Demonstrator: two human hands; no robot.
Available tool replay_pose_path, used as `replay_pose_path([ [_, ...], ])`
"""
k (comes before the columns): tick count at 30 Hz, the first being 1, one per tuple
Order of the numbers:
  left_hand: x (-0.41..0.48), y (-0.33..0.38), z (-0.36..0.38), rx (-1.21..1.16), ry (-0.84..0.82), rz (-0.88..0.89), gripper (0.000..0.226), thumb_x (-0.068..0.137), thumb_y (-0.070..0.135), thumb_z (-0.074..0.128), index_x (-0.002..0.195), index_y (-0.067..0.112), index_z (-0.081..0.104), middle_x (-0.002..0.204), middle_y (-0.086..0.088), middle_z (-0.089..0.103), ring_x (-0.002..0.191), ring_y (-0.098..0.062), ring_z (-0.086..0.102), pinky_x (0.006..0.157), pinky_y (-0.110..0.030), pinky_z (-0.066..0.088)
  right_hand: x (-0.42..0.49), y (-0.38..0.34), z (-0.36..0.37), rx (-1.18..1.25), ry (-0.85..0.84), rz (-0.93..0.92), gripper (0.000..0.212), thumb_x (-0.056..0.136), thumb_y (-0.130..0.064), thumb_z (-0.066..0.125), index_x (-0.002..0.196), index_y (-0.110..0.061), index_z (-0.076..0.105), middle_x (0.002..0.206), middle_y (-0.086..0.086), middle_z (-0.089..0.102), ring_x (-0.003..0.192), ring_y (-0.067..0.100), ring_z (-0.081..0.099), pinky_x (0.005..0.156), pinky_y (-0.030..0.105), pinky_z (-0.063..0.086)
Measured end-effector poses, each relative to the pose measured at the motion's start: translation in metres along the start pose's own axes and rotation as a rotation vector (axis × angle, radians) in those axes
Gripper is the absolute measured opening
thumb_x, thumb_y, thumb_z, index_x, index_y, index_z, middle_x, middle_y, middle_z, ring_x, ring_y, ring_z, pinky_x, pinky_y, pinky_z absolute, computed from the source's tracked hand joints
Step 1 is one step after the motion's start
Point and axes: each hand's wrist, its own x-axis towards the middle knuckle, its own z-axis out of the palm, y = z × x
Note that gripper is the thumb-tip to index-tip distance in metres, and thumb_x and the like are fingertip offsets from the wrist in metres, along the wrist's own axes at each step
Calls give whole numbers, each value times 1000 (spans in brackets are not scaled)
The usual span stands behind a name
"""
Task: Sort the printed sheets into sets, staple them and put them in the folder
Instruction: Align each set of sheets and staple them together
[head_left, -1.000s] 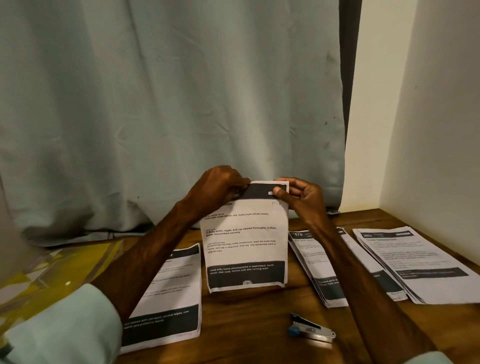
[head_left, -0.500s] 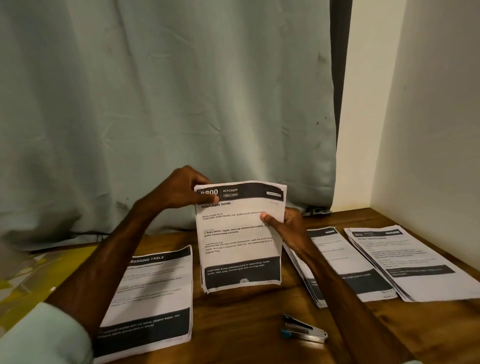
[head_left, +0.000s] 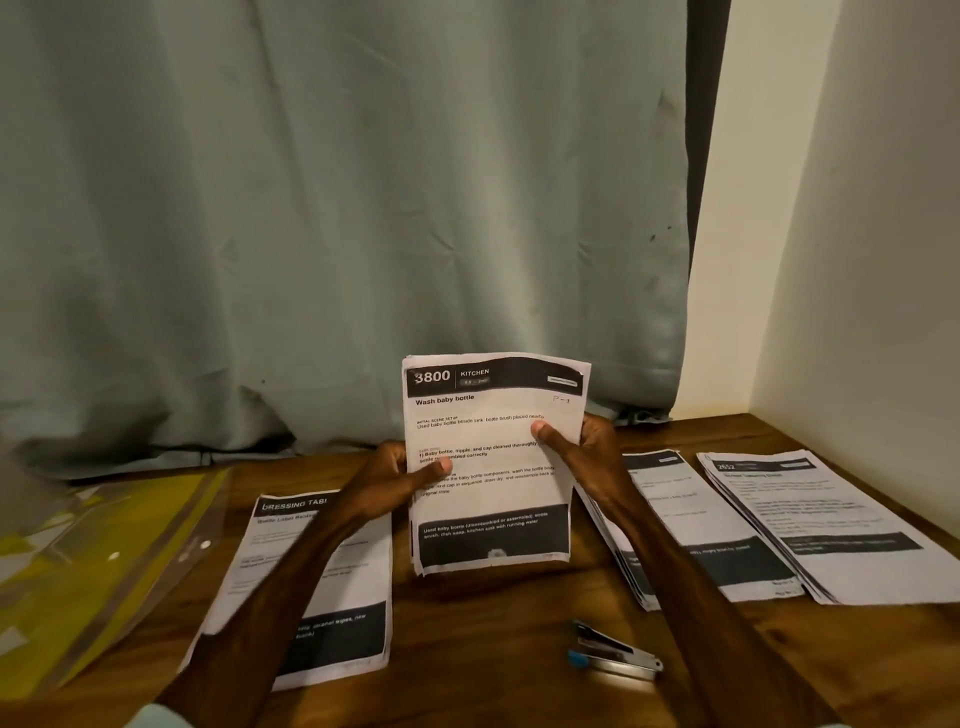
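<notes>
Wooden table (head_left: 493, 649) below, and holding a set of sheets (head_left: 498, 509) upright over its middle, printed face toward the camera, bottom edge low over the wood — touching or not, not telling from here. Gripping the set's left edge with the left hand (head_left: 392, 478), thumb curling onto the front and fingers tucking behind. Gripping the right edge with the right hand (head_left: 584, 460) likewise, thumb pressing on the page at mid-height, fingers wrapping round the back. Reading off the top sheet: a black band with "3800 KITCHEN", then "Wash baby bottle", and another black band near the foot.

Seeing three more piles lying flat on the table: a left pile (head_left: 358, 587), heading beginning "DRESSING", partly hidden by the left forearm; a middle pile (head_left: 696, 519) just right of the held set, partly hidden by the right forearm; a far pile (head_left: 815, 525) beside that, overlapping or merely touching — not clear. Seeing a stapler (head_left: 615, 657) lying on bare wood in front of the held set, between the forearms and nearer the right one, apart from every pile. Seeing the yellow see-through folder (head_left: 104, 561) lying flat at the far left, beside the left pile. Facing a grey-green curtain (head_left: 337, 208) hanging behind the table, with a pale wall (head_left: 857, 260) on the right.
</notes>
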Motion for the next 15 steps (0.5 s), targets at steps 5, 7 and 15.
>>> replay_pose_path([
  [5,-11,-10,24,-66,101,39,12,98,25,63,109,23,67,93,15,78,93,-12,76,70,-25,61,-18,30,0,-21,9,86,25,93,-18,71,117,-14,65,105,-4,75,90,13,75,67,23,59],
  [7,-14,-14,33,-78,156,48,13,98,28,63,108,22,67,95,10,78,94,-16,76,72,-28,62,-24,43,4,-64,68,136,28,92,-24,72,117,-12,65,105,-1,75,91,18,75,67,25,60],
  [15,-9,7,44,-22,337,168,25,101,33,59,112,13,68,102,-1,77,86,-14,77,75,-34,64,-11,20,19,-107,210,50,19,94,-23,70,111,-17,63,107,2,72,88,13,72,70,34,63],
])
